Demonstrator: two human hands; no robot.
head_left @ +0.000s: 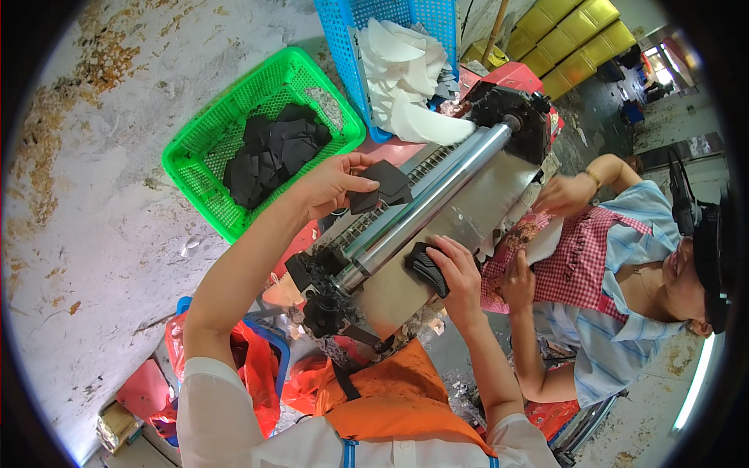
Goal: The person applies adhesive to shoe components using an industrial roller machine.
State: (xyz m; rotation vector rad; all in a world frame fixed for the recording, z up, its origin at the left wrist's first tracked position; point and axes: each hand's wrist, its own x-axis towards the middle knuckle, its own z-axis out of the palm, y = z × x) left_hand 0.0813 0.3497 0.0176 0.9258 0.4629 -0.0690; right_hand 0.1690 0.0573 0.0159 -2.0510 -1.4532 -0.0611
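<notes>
My left hand pinches a few flat black pieces between thumb and fingers, on the far side of a shiny metal roller. On the near side, my right hand is closed round a thick stack of black pieces, just over the machine's metal plate. The roller runs slantwise across the machine between my two hands. Beyond my left forearm a green plastic basket holds a heap of black pieces.
Behind the machine stands a blue basket with curved white sheets. At the right a co-worker in a red checked apron holds a white piece. Red plastic bags lie at the lower left, yellow boxes far back.
</notes>
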